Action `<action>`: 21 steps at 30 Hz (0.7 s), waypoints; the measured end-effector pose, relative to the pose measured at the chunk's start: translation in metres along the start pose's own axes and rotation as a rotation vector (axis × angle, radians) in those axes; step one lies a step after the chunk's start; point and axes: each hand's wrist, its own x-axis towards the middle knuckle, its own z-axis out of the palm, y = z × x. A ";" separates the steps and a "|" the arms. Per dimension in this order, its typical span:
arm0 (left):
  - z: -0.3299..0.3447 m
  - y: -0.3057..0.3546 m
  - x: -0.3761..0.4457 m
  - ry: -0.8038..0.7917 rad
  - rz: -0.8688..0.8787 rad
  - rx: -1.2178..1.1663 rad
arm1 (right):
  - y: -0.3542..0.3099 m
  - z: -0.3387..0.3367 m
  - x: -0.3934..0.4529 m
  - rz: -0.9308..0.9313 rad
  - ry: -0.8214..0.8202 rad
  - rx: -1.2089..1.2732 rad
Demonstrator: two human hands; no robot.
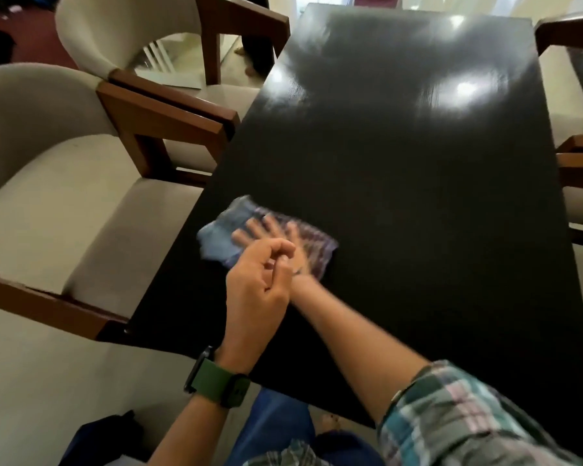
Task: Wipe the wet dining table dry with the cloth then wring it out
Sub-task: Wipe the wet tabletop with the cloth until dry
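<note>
A green-strapped dark watch [217,381] sits on the left wrist, a checked green-and-pink sleeve [468,418] on the right arm, plus blue trousers [273,422].

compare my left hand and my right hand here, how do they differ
The right hand lies flat with fingers spread, pressing a checked cloth onto the black table. The left hand is curled, holds nothing and touches no cloth. The right hand is blurred, while the left hand is sharp. Both are bare and over the table's near end.
</note>
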 end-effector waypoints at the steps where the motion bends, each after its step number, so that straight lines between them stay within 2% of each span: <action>1: -0.007 0.004 -0.004 -0.056 0.117 -0.129 | -0.002 -0.038 -0.001 0.108 0.054 -0.027; 4: -0.020 0.006 0.001 -0.054 0.199 -0.192 | 0.059 -0.100 0.017 0.400 0.195 -0.180; 5: -0.013 0.005 0.005 -0.057 0.181 -0.191 | 0.081 -0.108 0.021 0.487 0.169 -0.138; 9: -0.010 0.001 0.011 -0.123 0.178 -0.193 | 0.126 -0.138 0.060 0.646 0.174 -0.103; 12: -0.012 -0.006 0.020 -0.137 0.198 -0.184 | 0.129 -0.151 0.086 0.690 0.125 -0.133; 14: -0.012 -0.007 0.027 -0.124 0.184 -0.182 | 0.108 -0.142 0.090 0.596 0.071 -0.154; 16: -0.017 -0.005 0.036 -0.109 0.180 -0.204 | 0.074 -0.127 0.086 0.423 0.059 -0.167; 21: -0.020 -0.003 0.073 -0.078 0.199 -0.164 | -0.055 -0.095 -0.004 -0.004 -0.125 0.200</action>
